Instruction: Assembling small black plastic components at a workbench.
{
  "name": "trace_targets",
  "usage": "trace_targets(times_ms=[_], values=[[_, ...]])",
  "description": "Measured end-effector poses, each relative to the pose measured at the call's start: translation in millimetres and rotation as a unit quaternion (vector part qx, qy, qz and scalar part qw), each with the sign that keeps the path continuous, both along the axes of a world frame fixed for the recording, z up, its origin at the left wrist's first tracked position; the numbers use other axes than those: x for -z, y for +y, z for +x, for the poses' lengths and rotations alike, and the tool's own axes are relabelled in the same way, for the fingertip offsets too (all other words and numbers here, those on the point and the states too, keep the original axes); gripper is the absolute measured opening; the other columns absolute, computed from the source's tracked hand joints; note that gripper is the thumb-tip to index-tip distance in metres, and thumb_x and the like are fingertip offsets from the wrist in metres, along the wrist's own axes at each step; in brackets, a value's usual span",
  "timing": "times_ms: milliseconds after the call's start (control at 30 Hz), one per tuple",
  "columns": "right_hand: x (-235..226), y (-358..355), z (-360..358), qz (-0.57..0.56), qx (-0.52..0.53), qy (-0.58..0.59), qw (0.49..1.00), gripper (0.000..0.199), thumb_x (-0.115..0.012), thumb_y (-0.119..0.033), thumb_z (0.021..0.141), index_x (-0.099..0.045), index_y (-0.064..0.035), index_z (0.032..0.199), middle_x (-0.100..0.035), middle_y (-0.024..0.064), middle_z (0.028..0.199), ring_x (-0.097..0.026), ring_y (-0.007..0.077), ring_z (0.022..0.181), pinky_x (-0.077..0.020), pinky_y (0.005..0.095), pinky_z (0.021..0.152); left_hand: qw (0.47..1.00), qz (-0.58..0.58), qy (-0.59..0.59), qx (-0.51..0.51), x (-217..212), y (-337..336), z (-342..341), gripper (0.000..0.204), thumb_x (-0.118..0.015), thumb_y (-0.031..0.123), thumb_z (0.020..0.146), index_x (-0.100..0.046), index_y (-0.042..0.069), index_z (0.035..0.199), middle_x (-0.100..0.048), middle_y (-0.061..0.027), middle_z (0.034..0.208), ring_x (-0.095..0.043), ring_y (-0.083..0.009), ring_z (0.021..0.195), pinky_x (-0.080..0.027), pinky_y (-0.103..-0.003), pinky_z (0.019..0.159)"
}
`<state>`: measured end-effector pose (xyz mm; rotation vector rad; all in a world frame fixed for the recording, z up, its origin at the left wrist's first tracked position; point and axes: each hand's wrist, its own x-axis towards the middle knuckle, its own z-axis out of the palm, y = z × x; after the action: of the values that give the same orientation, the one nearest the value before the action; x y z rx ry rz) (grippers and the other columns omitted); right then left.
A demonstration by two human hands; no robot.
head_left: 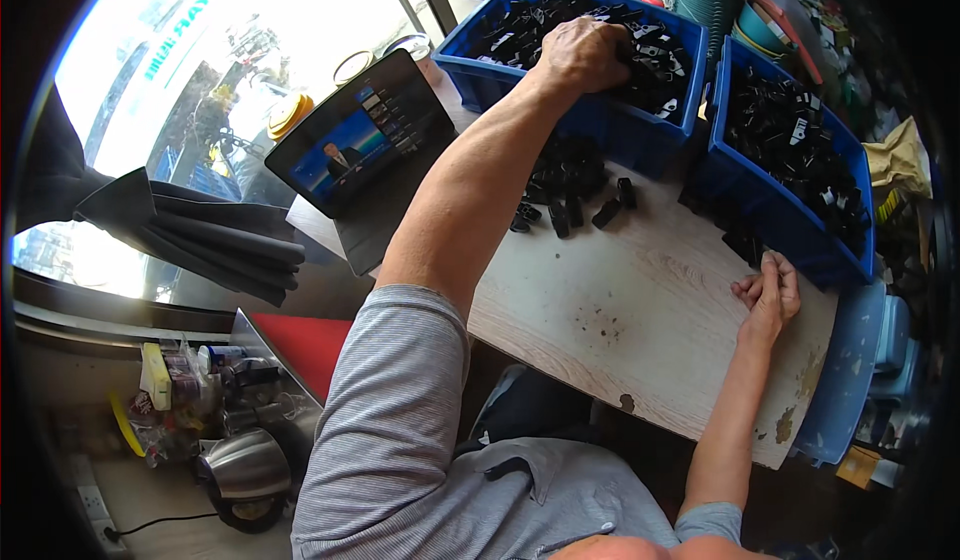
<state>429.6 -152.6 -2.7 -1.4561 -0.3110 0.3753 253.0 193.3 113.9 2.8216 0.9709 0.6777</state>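
Observation:
My left hand (585, 55) reaches over the rim of a large blue bin (640, 150), back of hand up, its fingers down among small black plastic parts (515, 30). The fingertips are hidden, so any hold on a part does not show. My right hand (770, 298) rests at the table's right side with its fingers curled in. Just beyond its fingertips lie a few black parts (742, 247), beside a second blue bin (790, 200) of similar black and silver-grey pieces. Whether the right fingers hold a part is too small to tell.
A heap of black parts (568, 170) lies on the pale wooden table (600, 280) before the first bin. To the left stands a tablet (360, 135) showing a video. A steel kettle (250, 465) and a dark curtain (190, 230) are further left; blue plastic lids (850, 380) stand right.

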Motion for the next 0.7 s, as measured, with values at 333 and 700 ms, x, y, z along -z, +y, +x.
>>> trace_targets(times_ms=[333,700], values=[[-4.8,1.5,-5.3,0.019,0.010,0.005,1.000,0.011,-0.073,-0.015,0.093,-0.069,-0.0060,0.098,-0.046,-0.0030,0.056,-0.054,0.0083,0.051,-0.0532,0.0275,0.049,0.978,0.027,-0.195,-0.064,-8.3,-3.0,-9.8,0.045,-0.076,0.035,0.071,-0.075,0.016,0.112,-0.069,-0.0185,0.108,-0.069,-0.0373,0.100,-0.055,-0.046,0.090],[-8.4,3.1,-5.7,0.004,-0.004,-0.003,1.000,0.014,-0.070,-0.017,0.095,-0.068,-0.0053,0.104,-0.045,-0.0031,0.056,-0.055,0.0090,0.053,-0.0536,0.0268,0.050,0.911,0.163,-0.379,0.011,9.2,-68.9,-55.8,0.029,-0.079,0.011,0.076,-0.072,0.009,0.104,-0.064,-0.0190,0.120,-0.071,-0.0345,0.090,-0.059,-0.039,0.081]])
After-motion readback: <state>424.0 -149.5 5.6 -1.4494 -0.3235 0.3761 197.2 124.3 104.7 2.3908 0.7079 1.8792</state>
